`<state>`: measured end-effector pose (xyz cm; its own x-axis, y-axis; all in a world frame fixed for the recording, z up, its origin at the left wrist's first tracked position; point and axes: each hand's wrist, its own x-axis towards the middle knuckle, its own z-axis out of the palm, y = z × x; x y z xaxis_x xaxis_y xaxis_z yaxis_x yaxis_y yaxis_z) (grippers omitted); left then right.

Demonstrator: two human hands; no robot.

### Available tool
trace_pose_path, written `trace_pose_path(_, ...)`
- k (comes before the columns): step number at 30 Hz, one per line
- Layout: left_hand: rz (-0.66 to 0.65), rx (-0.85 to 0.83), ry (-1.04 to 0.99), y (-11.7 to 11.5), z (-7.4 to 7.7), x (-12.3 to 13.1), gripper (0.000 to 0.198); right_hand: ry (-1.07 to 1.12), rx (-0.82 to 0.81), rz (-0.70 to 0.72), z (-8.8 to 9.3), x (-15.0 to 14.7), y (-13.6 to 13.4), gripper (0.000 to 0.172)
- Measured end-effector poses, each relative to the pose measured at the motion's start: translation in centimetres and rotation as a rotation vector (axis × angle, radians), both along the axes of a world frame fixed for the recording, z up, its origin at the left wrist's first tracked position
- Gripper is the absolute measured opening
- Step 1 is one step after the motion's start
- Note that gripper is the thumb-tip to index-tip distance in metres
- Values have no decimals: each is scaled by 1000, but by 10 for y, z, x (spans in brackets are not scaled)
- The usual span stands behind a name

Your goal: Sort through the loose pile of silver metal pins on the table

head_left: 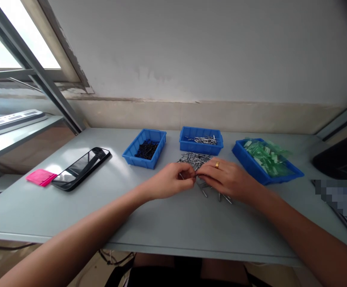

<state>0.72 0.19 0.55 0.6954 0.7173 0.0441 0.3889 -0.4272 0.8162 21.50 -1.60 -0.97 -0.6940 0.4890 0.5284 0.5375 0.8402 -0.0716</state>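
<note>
My left hand and my right hand meet at the middle of the grey table, fingertips pinched together over a loose heap of small metal pins. Both hands are closed on pins from the heap; a few pins lie under my right palm. A gold ring sits on my right hand. Behind the heap stands a blue bin with more metal pins. To its left is a blue bin of small black parts. To the right is a blue bin of green and white plastic pieces.
A black phone lies face up at the table's left, beside a pink card. A white power strip rests on a shelf at far left. A dark object sits at the right edge. The wall runs behind the bins.
</note>
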Motion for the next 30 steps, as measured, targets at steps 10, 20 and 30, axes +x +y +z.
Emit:
trace_pose_path(10, 127, 135, -54, 3, 0, 1, 20, 123, -47, -138, 3, -1, -2, 13)
trace_pose_path(20, 107, 212, -42, 3, 0, 0, 18, 77, -71, -107, 1, 1, -1, 13)
trace_pose_path(30, 125, 257, -94, 2, 0, 1, 17, 87, -73, -101, 1, -1, -1, 15)
